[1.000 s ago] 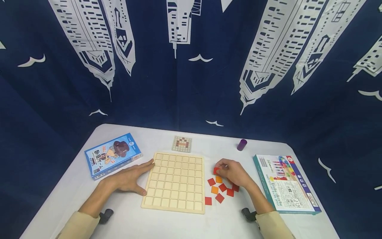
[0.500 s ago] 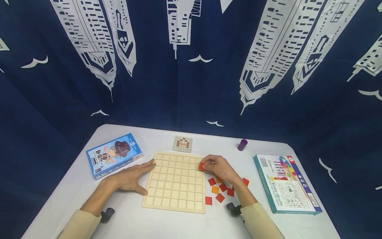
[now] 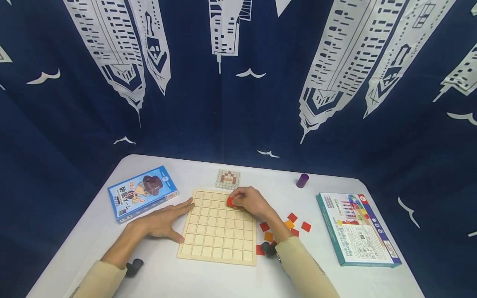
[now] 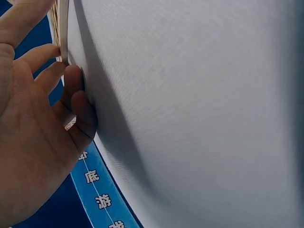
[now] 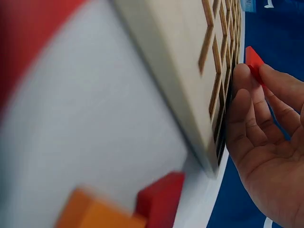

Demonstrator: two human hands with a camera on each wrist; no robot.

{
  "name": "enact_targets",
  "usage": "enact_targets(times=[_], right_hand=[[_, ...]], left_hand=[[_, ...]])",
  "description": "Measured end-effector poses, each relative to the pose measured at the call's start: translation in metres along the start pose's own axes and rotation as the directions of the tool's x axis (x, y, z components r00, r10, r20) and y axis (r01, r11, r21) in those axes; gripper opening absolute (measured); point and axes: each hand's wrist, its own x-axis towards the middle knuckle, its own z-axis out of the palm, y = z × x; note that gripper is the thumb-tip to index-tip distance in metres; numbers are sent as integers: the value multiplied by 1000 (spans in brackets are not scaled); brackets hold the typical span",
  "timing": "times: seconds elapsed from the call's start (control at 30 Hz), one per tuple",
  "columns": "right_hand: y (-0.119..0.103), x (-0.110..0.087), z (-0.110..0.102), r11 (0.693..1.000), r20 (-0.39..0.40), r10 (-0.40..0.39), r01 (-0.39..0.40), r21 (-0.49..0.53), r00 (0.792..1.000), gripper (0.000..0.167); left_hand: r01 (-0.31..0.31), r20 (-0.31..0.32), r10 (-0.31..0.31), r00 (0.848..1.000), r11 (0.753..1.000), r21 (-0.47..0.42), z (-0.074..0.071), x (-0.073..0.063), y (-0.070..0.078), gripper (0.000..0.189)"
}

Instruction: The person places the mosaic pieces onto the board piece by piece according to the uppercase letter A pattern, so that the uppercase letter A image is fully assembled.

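Note:
A square wooden grid board [image 3: 218,231] lies in the middle of the table, its cells bare where they show. My right hand [image 3: 251,201] is over its upper right part and pinches a red square tile [image 3: 229,202] between thumb and fingers. In the right wrist view the red tile [image 5: 254,64] is tilted at the fingertips, above the grid. My left hand [image 3: 162,222] is spread at the board's left edge, thumb and fingers touching it. The left wrist view shows that hand [image 4: 42,114] with its fingers against the board's side.
Right of the board lie several loose red tiles [image 3: 306,227] and orange tiles [image 3: 268,236], partly under my right forearm. A small pattern card [image 3: 227,179] is behind the board. A blue box [image 3: 143,192] lies left, a teal-edged box [image 3: 359,229] right, a purple cylinder [image 3: 302,180] at the back.
My right hand has carried the red tile leftward from the loose tiles to over the board. Some loose tiles have shifted a little to the right. The left hand keeps its place.

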Motion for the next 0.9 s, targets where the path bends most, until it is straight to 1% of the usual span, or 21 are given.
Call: enact_targets(times=[0.17, 0.27, 0.37, 0.63, 0.9], right_hand=[[-7, 13, 7, 1000, -28, -4, 4, -14, 1000, 9], [-9, 20, 10, 999, -50, -14, 12, -45, 999, 9], [-12, 25, 13, 997, -55, -18, 14, -70, 998, 9], [-13, 31, 17, 983, -101, -13, -6, -186, 995, 6], [-14, 31, 20, 974, -105, -4, -20, -228, 994, 10]], left_hand=[[10, 2, -10, 1000, 1000, -12, 1, 1, 0, 114], [6, 2, -6, 1000, 1000, -14, 0, 0, 1, 114], [4, 4, -4, 1000, 1000, -12, -1, 0, 1, 114], [7, 11, -7, 1000, 1000, -7, 0, 0, 1, 114], [1, 12, -1, 1000, 1000, 0, 0, 0, -2, 113]])
